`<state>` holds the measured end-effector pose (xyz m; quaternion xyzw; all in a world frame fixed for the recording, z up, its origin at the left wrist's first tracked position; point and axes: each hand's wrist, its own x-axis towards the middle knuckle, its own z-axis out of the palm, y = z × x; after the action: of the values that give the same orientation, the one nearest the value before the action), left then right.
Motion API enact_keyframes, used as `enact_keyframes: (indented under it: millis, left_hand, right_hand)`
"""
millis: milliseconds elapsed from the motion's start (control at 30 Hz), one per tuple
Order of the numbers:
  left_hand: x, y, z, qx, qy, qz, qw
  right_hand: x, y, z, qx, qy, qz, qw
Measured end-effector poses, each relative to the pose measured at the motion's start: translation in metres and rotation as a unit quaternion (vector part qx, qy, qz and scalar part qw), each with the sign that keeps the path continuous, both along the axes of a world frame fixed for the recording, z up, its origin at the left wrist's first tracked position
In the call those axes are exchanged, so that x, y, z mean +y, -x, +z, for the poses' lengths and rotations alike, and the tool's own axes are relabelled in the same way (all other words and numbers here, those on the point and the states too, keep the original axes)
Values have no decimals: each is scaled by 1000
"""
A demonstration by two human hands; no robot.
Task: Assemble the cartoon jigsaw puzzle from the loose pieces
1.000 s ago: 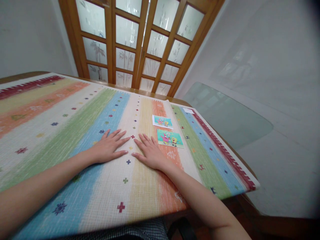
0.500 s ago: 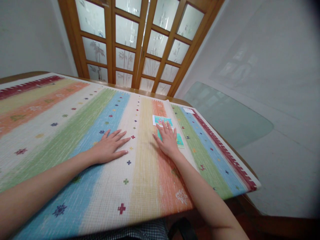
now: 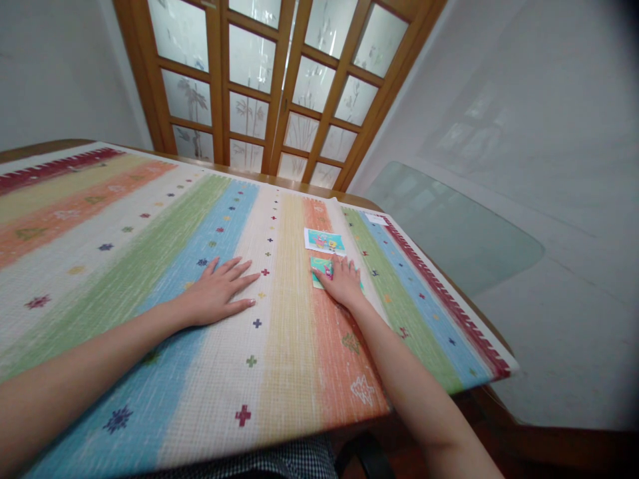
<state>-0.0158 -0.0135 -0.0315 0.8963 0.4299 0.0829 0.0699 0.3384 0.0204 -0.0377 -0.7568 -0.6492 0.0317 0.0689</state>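
My left hand (image 3: 217,293) lies flat on the striped tablecloth (image 3: 294,346), fingers spread over the blue and white stripes and holding nothing. On the orange stripe, my right hand (image 3: 344,283) rests over a teal cartoon picture card (image 3: 322,264), its fingers extended and apart. The hand hides much of that card. Just beyond the fingertips lies another cartoon picture card (image 3: 324,241), white-edged, showing a pink figure and a yellow one on teal. A narrow gap separates the two cards.
A small white paper (image 3: 377,219) lies near the far right corner of the table. Wooden doors with frosted panes (image 3: 252,56) stand behind the table, and a white wall (image 3: 564,153) is on the right. A dark chair part (image 3: 367,456) shows below the front edge.
My right hand has drawn back toward me and slightly right, off the far card, which now shows fully. The near card's left part is more exposed. My left hand has stayed in place.
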Motion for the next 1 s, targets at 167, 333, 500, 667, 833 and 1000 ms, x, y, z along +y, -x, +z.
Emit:
enact_keyframes:
  millis: [167, 333, 500, 667, 833, 1000]
  left_hand:
    - [0, -1, 1, -2, 2, 3, 1000]
    - [0, -1, 2, 10, 5, 3, 1000]
    - [-1, -4, 5, 17, 10, 12, 1000]
    - [-3, -6, 7, 6, 10, 31, 999]
    - [-6, -11, 6, -32, 1, -5, 999]
    - [-9, -16, 5, -53, 8, -53, 997]
  right_hand:
    - [-9, 18, 0, 8, -12, 31, 999]
    - [-23, 41, 8, 31, 3, 53, 998]
    - [-36, 65, 16, 147, -16, 137, 979]
    - [-41, 86, 8, 293, -67, 149, 942]
    - [-36, 89, -5, 436, -101, 170, 878]
    - [-34, 74, 3, 411, -152, 254, 862]
